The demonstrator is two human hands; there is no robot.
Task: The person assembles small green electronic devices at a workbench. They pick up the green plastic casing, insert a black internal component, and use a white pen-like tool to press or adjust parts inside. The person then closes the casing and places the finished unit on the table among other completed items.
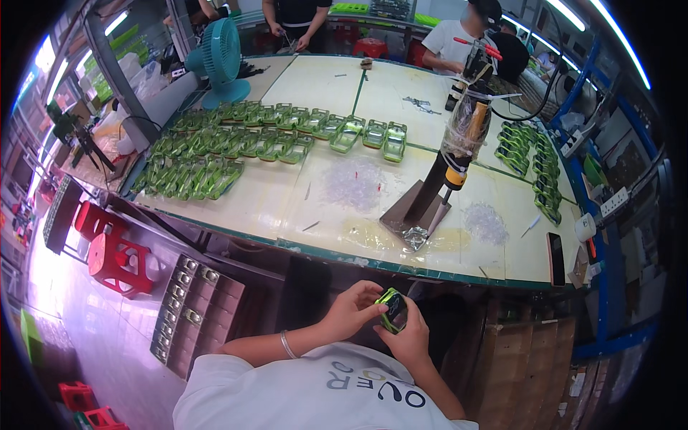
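Note:
Close to my body, below the table's front edge, both hands hold one small green-and-black plastic casing [393,309]. My left hand [352,309] grips it from the left, thumb lying over its dark face. On the other side my right hand [408,337] is closed round the lower right edge. Ahead on the table [272,204] stands a mounted screwdriver [453,175] on a dark angled base, its tip pointing down at a shiny patch. Rows of similar green frames [193,175] cover the table's left part, and curved green parts [545,172] lie at the right.
Piles of small clear pieces [351,183] lie on both sides of the screwdriver stand. A phone [555,258] rests by the right edge. A teal fan [218,64] stands at the far left. Below left are a compartment tray [228,301] and red stools [118,265]. People work across the table.

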